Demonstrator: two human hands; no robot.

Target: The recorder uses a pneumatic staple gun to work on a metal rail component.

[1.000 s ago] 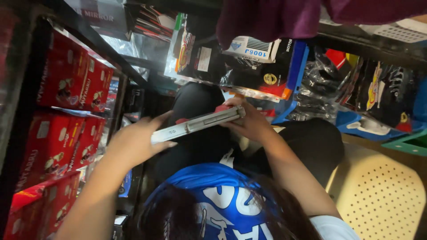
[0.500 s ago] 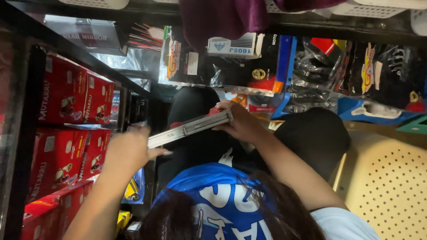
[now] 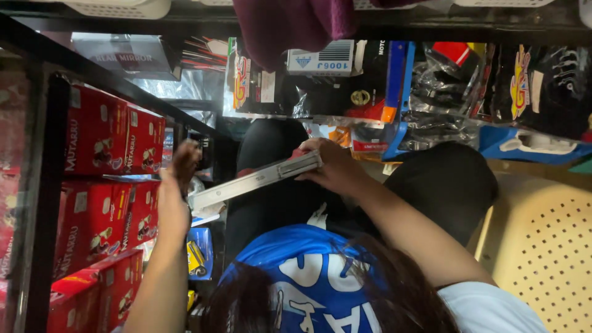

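At the far left, a black metal shelf (image 3: 43, 185) held rows of red boxes (image 3: 92, 142), shiny cardboard ones stood side by side with their fronts facing out, likely so they could be seen and pulled out one at a time. Just beside them the left hand (image 3: 179, 179) was raised with its fingers spread apart and holding nothing; its fingertips were at the shelf's edge, and the low end of the long thing lay close by its wrist. That long thing was a flat silver box (image 3: 256, 179), thin, smooth and straight, slanting up from left to right over the person's lap. Under it were black trousers (image 3: 271, 203), soft and dark, and nearer the camera a blue shirt (image 3: 308, 277) with big white shapes on it. The right hand (image 3: 336, 168) was closed tight around the high end of the silver box, thumb on top, which I think kept it level while the other hand was free. Above, on another shelf, lay shiny plastic packets (image 3: 431, 92), crinkly and see-through, piled loosely. At the far right was a cream plastic chair (image 3: 542, 246) with little round holes all over its seat.
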